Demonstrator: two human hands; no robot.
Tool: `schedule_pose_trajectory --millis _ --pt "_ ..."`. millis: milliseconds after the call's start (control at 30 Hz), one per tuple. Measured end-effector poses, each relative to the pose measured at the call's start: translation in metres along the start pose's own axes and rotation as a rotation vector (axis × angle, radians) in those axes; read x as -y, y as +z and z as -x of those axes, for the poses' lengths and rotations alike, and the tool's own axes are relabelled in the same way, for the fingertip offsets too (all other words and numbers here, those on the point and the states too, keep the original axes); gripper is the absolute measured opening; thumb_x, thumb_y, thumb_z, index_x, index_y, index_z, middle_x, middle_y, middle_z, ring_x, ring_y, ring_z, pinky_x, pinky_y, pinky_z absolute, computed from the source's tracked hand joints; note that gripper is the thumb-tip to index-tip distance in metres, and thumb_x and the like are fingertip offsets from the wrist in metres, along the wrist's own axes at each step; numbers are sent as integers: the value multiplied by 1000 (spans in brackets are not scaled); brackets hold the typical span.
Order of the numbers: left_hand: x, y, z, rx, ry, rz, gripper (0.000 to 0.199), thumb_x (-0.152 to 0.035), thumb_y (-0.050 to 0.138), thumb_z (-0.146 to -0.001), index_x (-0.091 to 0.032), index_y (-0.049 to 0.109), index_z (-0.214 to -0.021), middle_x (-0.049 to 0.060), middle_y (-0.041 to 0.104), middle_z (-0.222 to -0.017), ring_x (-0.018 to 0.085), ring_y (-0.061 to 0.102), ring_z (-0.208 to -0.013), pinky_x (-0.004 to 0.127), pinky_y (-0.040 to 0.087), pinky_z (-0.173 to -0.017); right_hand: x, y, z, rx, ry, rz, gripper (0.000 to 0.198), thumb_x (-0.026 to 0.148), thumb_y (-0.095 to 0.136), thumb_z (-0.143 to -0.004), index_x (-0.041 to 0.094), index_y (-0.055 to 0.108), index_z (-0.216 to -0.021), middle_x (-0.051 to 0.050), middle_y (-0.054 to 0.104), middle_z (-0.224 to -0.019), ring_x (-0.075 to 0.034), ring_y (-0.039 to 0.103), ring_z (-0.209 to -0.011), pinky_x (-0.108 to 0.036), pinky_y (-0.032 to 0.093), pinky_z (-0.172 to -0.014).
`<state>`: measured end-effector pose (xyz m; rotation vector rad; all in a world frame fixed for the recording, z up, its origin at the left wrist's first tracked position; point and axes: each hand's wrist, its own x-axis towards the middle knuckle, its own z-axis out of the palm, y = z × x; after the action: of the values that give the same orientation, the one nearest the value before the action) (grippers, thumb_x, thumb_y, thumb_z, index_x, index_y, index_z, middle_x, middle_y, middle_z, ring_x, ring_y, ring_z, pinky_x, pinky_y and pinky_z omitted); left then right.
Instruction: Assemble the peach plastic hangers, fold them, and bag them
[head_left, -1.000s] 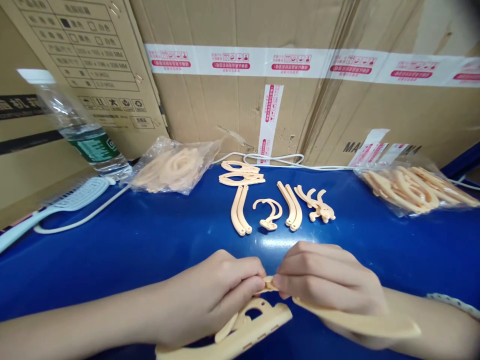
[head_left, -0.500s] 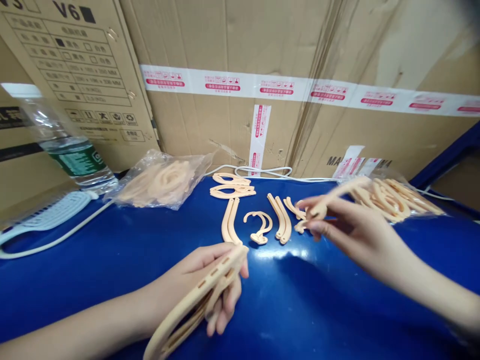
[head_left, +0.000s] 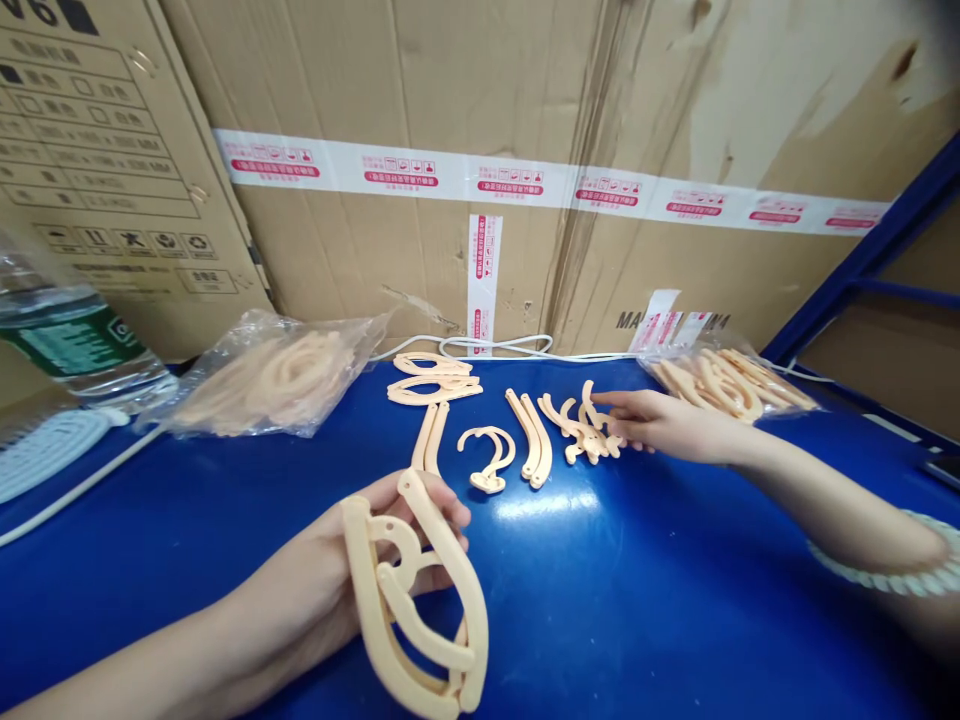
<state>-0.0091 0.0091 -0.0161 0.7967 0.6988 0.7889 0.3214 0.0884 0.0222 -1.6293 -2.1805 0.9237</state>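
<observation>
Hanger [head_left: 459,575] is in your left hand [head_left: 336,560], raised at the near side of the blue table [head_left: 637,600], fingers curled behind it, holding. Your right hand [head_left: 667,425] is at the small pile of hooks [head_left: 589,442]; can't tell if those fingers pinch one. Single hook [head_left: 491,470] and paired strips [head_left: 534,440] lie left of that pile, bagged parts [head_left: 739,380] behind your right hand.

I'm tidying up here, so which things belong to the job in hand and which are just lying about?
Seem to belong:
Peach frame in the left hand
Small pieces at the right hand
Curved strips, hook pieces and rear frames
Two bags of similar parts, probably

Seem to be lying about:
Water bottle
Pale blue brush
White cable
Cardboard boxes
</observation>
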Motion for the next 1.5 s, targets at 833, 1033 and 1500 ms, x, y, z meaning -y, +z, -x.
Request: schedule_pose_trajectory --millis 833,1033,1500 --pt "-5 15 5 -53 -40 221 67 -67 52 -85 -8 66 -114 18 68 -109 29 63 -102 40 54 -85 72 109 55 -393 -1230 574 30 14 41 -97 19 70 -91 0 72 -100 -16 61 -94 -34 44 -83" --pt "9 17 7 -9 89 -118 41 -50 63 -86 -16 60 -107 10 66 -102 19 63 -88 28 54 -73 73 112 57 -381 -1250 631 32 12 40 -97 23 70 -90 4 72 -100 -13 59 -102 -32 43 -86" --pt "11 26 19 -163 112 -597 46 -61 49 -89 -17 64 -88 0 52 -68 13 49 -59 22 46 -56 72 117 55 -448 -1025 605 31 6 33 -92 16 62 -86 -5 67 -80 -19 58 -77 -42 35 -96"
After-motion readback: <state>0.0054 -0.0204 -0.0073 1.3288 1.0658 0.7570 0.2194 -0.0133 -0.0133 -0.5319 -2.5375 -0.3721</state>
